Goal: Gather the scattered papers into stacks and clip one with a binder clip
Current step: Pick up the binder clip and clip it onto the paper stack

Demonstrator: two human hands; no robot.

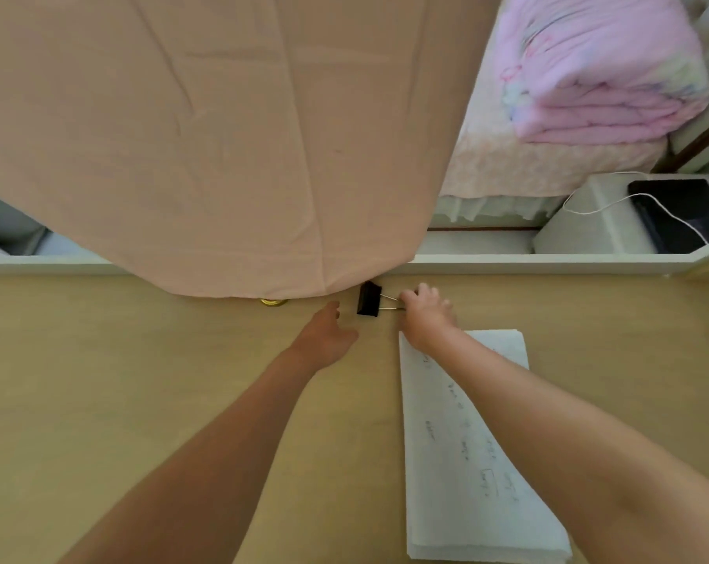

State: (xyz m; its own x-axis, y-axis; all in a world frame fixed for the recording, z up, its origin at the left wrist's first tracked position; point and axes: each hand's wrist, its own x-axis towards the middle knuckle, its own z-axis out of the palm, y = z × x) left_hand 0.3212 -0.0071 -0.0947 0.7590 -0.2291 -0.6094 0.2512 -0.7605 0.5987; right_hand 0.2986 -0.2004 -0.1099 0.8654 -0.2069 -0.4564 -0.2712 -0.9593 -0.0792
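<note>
- binder clip [368, 299] sits near the far edge of the desk [100, 400], just in front of where the peach cloth [202, 136] drapes over that edge
- right hand [425, 315] has its fingers pinched together on the clip's wire handles, black body pointing away toward the left hand
- left hand [327, 337] is just beside the clip, not touching it as far as I can see, fingers loosely apart with nothing in them
- paper stack [467, 441] already looks squared up, lying along the near right part of the desk under the right forearm, top end close to the right wrist
- handling-wise: the clip is small, light and rigid but the spring is probably stiff, so squeeze both wire handles toward each other to open the mouth; grabbing the smooth black body gets you nowhere
- the paper is the opposite: light, floppy, sheets slide on each other, so I'd pin the stack flat or pinch one short edge with the free hand while the clip goes on
- best bite point is probably the far short edge or a corner of the stack
- little gold thing [274, 302] peeking out under the cloth, can't tell what it is
</note>
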